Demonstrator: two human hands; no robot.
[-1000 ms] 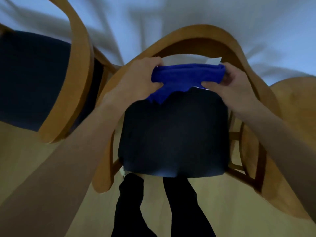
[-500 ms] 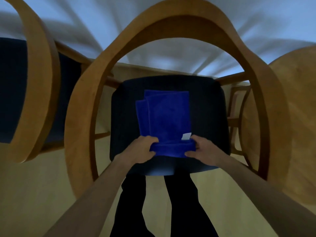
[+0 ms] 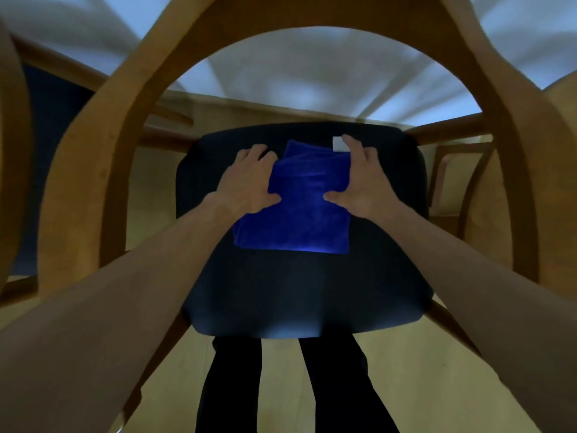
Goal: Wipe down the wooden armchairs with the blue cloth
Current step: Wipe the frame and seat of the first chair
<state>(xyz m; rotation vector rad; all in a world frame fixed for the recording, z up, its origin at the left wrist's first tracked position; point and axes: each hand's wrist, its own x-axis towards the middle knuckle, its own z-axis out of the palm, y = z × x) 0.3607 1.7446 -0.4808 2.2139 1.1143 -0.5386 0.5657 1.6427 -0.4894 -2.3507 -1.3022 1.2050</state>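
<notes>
Your blue cloth (image 3: 293,210) lies folded flat on the dark seat (image 3: 299,295) of the armchair (image 3: 93,170) right in front of you, its long axis running away from you toward the chair back. Both hands sit on its far half: your left hand (image 3: 249,182) on the left edge, your right hand (image 3: 359,179) on the right edge beside the white tag (image 3: 338,143), fingers spread and pressing flat (neither looks curled round the fabric). Each hand is equally near, so either could gather it.
</notes>
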